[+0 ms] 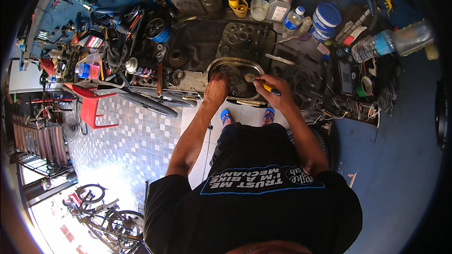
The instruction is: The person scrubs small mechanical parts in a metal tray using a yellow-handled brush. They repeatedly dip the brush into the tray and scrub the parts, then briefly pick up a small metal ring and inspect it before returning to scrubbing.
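Note:
An oval metal pan (211,66) with murky dark contents sits at the front of the workbench. My right hand (278,93) is closed round the yellow-and-black handle of a brush (269,89). The bristle end points left, inside the pan near its right side. At the pan's left side, my left hand (217,88) reaches over the rim with its fingers bent downward and drawn together. What those fingers hold, if anything, is too dark and small to make out. Dark small parts (237,84) lie in the pan between both hands.
Behind the pan lies a tray of ring-shaped parts (242,37). A bicycle cassette (178,58) and an adjustable wrench (160,68) are to the left. A crankset (301,82), a phone (346,77) and a blue-and-white tub (325,21) stand or lie right. A bicycle wheel (150,103) sits below the bench edge.

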`<act>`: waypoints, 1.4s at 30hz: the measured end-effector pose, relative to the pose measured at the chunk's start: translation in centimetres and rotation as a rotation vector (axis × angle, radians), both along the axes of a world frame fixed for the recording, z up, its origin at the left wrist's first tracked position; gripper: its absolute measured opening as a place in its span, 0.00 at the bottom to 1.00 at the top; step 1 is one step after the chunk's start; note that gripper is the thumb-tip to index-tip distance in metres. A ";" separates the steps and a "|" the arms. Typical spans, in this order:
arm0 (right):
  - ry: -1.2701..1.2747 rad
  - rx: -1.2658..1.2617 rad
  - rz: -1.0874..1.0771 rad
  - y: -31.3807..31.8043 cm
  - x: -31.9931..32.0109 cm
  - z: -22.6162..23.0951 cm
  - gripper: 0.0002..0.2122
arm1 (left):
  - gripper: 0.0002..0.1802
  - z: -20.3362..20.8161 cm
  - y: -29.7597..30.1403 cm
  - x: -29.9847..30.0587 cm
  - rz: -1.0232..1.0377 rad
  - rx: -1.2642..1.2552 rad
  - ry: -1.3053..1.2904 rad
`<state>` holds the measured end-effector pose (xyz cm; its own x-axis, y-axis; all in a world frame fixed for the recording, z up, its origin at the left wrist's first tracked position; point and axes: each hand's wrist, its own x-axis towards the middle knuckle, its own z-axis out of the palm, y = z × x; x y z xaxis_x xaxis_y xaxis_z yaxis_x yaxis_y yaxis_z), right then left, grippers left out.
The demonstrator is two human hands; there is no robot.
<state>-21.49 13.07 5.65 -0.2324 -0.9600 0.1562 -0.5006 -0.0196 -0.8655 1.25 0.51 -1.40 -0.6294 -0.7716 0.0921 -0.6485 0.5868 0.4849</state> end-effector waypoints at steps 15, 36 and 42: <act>0.504 -0.105 0.083 -0.9 -0.2 -2.2 0.11 | 0.16 -0.3 -2.1 -0.7 0.312 0.900 0.844; -0.144 0.073 0.073 -3.2 1.1 1.5 0.15 | 0.15 1.1 0.2 -1.2 0.313 0.916 0.877; -0.057 -0.069 0.056 -3.4 0.2 -1.3 0.11 | 0.17 1.7 0.5 -1.0 0.310 0.939 0.925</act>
